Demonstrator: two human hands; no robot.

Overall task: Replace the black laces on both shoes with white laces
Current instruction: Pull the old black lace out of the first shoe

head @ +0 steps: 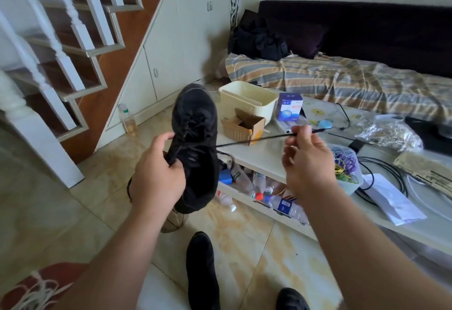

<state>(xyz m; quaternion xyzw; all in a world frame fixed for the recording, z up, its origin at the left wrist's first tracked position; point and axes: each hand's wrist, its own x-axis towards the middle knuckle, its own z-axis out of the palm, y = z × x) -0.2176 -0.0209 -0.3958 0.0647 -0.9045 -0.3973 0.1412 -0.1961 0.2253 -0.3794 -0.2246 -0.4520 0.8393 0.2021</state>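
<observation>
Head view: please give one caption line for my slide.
Left hand holds black shoe; right hand pulls its black lace out sideways.

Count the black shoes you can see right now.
3: one shoe held up in the left hand, one on the floor below it, one at the bottom edge, partly cut off.
</observation>
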